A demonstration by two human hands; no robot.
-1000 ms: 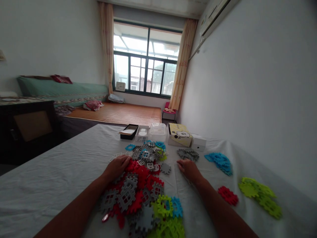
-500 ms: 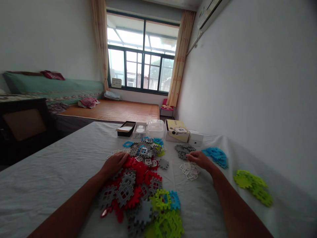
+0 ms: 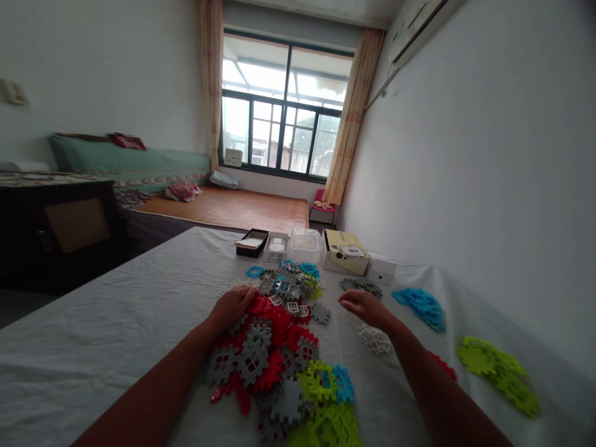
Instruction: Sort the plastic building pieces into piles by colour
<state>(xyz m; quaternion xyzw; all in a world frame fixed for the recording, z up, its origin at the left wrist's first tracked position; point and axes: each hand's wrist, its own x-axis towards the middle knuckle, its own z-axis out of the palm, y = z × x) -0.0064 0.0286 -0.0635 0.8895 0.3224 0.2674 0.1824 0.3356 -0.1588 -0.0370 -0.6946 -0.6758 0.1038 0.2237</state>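
Red pieces (image 3: 280, 324) lie against the left fingers (image 3: 246, 293), right fingers (image 3: 352, 297) loosely curled; what either holds, I cannot tell

Cloth-covered table (image 3: 116, 310) strewn with colour

A mixed heap (image 3: 279, 323) of notched pieces runs down the middle. Rightward lie a grey pile (image 3: 361, 285), white frames (image 3: 375, 339), a blue pile (image 3: 421, 307), red pile (image 3: 443, 366) and lime pile (image 3: 493, 367). Behind stand a black box (image 3: 252, 244), open box (image 3: 277, 247), clear tub (image 3: 305, 245), yellow box (image 3: 346, 256) and white box (image 3: 382, 269).

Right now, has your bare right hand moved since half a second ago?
Yes: judged against the yellow cartoon-printed box, the right hand has moved left, towards the heap of colourful plastic pieces.
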